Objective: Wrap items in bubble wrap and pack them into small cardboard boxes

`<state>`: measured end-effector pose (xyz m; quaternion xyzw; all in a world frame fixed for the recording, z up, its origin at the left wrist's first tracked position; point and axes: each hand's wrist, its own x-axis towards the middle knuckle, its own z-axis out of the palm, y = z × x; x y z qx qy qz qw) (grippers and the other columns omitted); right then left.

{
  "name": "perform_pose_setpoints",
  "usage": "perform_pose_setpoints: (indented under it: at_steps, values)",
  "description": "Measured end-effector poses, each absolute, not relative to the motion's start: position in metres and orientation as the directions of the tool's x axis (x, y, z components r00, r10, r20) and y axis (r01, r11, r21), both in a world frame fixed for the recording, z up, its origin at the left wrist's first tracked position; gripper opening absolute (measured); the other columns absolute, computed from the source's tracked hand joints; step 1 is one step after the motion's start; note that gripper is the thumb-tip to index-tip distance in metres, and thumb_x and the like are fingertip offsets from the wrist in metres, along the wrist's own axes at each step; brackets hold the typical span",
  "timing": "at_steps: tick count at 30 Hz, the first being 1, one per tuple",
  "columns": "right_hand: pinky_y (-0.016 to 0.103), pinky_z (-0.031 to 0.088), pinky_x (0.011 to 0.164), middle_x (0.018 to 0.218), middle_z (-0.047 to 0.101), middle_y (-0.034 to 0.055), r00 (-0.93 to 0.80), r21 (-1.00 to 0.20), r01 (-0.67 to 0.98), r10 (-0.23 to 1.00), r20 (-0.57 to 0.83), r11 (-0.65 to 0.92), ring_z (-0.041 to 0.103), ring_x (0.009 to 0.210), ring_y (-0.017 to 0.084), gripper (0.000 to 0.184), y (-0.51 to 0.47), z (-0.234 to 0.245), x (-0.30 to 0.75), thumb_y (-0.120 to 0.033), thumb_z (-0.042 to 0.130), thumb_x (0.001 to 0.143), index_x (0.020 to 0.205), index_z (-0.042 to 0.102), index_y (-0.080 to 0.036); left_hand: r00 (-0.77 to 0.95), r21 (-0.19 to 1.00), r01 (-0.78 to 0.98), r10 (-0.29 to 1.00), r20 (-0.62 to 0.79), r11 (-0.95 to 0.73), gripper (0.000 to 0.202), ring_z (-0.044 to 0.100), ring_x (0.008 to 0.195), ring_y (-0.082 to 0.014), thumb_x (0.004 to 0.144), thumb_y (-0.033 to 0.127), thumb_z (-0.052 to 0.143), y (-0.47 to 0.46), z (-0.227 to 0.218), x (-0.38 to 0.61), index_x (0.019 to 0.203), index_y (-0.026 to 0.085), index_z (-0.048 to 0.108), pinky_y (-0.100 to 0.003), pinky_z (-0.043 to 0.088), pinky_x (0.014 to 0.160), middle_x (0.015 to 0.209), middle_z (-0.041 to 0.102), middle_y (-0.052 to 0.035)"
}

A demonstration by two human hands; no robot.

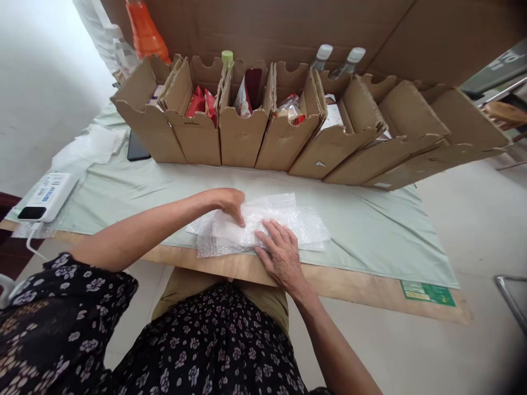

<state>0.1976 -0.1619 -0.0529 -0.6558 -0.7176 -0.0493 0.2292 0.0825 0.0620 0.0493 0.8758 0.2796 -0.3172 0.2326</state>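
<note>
A small pile of clear bubble wrap (267, 214) lies flattened on the cloth near the table's front edge, its sheets or bags overlapping. My left hand (233, 204) is at the pile's left part, thumb on top and pointing down. Its other fingers are mostly hidden, and it appears to grip the wrap. Flat on the front of the pile rests my right hand (280, 253), fingers stretched out and slightly spread, pressing on the plastic. Whether anything lies inside the wrap cannot be made out.
A row of several cardboard holders (242, 140) with packets lines the back. To the left are a white device (57, 192) with a cable, a dark phone (138, 147) and more bubble wrap (88, 148). A green card (428, 293) lies at the right front edge.
</note>
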Motion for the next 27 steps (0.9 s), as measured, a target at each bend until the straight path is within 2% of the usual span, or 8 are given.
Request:
perform_pose_setpoints:
  at_steps: [4, 8, 12, 15, 17, 21, 23, 27]
  values:
    - [0.047, 0.037, 0.118, 0.15, 0.063, 0.0106, -0.035, -0.23, 0.962, 0.902, 0.431, 0.148, 0.053, 0.143, 0.029, 0.026, -0.164, -0.049, 0.196, -0.029, 0.06, 0.101, 0.126, 0.067, -0.023, 0.647, 0.206, 0.596, 0.312, -0.696, -0.776, 0.042, 0.074, 0.093, -0.0294, 0.068, 0.042, 0.084, 0.053, 0.053, 0.096, 0.099, 0.015, 0.079, -0.033, 0.054, 0.078, 0.101, 0.081, -0.0108]
    - [0.051, 0.042, 0.114, 0.14, 0.068, 0.0129, 0.004, -0.272, 0.944, 0.821, 0.571, 0.185, 0.059, 0.137, 0.031, 0.027, -0.174, -0.044, 0.197, -0.028, 0.066, 0.096, 0.122, 0.065, -0.023, 0.739, 0.18, 0.548, 0.372, -0.562, -0.817, 0.037, 0.069, 0.116, -0.0357, 0.076, 0.033, 0.078, 0.026, 0.055, 0.088, 0.106, 0.012, 0.075, -0.039, 0.053, 0.091, 0.121, 0.075, -0.0193]
    - [0.056, 0.046, 0.111, 0.148, 0.06, 0.0147, 0.221, -0.372, 0.92, 0.624, 0.749, 0.121, 0.057, 0.139, 0.036, 0.032, -0.191, -0.047, 0.205, -0.026, 0.069, 0.092, 0.124, 0.065, -0.023, 0.782, 0.204, 0.562, 0.434, -0.447, -0.802, 0.032, 0.072, 0.107, -0.0311, 0.088, 0.027, 0.063, 0.004, 0.058, 0.058, 0.117, 0.014, 0.066, -0.038, 0.055, 0.088, 0.114, 0.077, -0.0158]
    - [0.062, 0.045, 0.11, 0.154, 0.054, 0.0178, 0.365, -0.448, 0.892, 0.486, 0.794, 0.061, 0.054, 0.141, 0.04, 0.037, -0.194, -0.053, 0.211, -0.027, 0.071, 0.09, 0.126, 0.067, -0.02, 0.79, 0.266, 0.599, 0.504, -0.348, -0.755, 0.029, 0.074, 0.1, -0.0306, 0.09, 0.034, 0.066, 0.01, 0.07, 0.021, 0.113, 0.017, 0.064, -0.04, 0.057, 0.084, 0.107, 0.079, -0.012]
    - [0.065, 0.045, 0.109, 0.153, 0.055, 0.0209, 0.408, -0.476, 0.878, 0.451, 0.794, 0.044, 0.054, 0.141, 0.042, 0.037, -0.191, -0.056, 0.213, -0.027, 0.072, 0.089, 0.125, 0.068, -0.016, 0.777, 0.391, 0.621, 0.598, -0.194, -0.679, 0.029, 0.074, 0.097, -0.0296, 0.088, 0.036, 0.071, 0.024, 0.087, -0.013, 0.109, 0.017, 0.065, -0.041, 0.059, 0.084, 0.105, 0.079, -0.0102]
    - [0.064, 0.046, 0.109, 0.149, 0.059, 0.024, 0.432, -0.475, 0.879, 0.481, 0.763, -0.035, 0.06, 0.135, 0.042, 0.034, -0.18, -0.057, 0.214, -0.03, 0.071, 0.09, 0.119, 0.07, -0.013, 0.57, 0.747, 0.454, 0.802, 0.176, -0.486, 0.04, 0.076, 0.095, -0.024, 0.084, 0.043, 0.079, 0.059, 0.133, -0.1, 0.113, 0.018, 0.068, -0.038, 0.064, 0.084, 0.11, 0.079, -0.0056]
    - [0.063, 0.045, 0.109, 0.146, 0.062, 0.0239, 0.44, -0.46, 0.883, 0.51, 0.739, -0.095, 0.062, 0.132, 0.043, 0.034, -0.177, -0.057, 0.215, -0.035, 0.07, 0.091, 0.116, 0.072, -0.013, 0.374, 0.81, 0.372, 0.871, 0.317, -0.454, 0.049, 0.076, 0.097, -0.0238, 0.078, 0.05, 0.085, 0.083, 0.152, -0.146, 0.11, 0.017, 0.069, -0.039, 0.065, 0.087, 0.11, 0.08, -0.0053]
    - [0.067, 0.044, 0.109, 0.143, 0.064, 0.023, 0.484, -0.455, 0.866, 0.575, 0.66, -0.208, 0.062, 0.13, 0.046, 0.038, -0.174, -0.059, 0.218, -0.044, 0.065, 0.09, 0.112, 0.074, -0.014, 0.084, 0.879, 0.345, 0.944, 0.32, -0.328, 0.073, 0.073, 0.108, -0.0248, 0.068, 0.057, 0.092, 0.156, 0.158, -0.216, 0.12, 0.013, 0.065, -0.048, 0.061, 0.102, 0.121, 0.077, -0.0081]
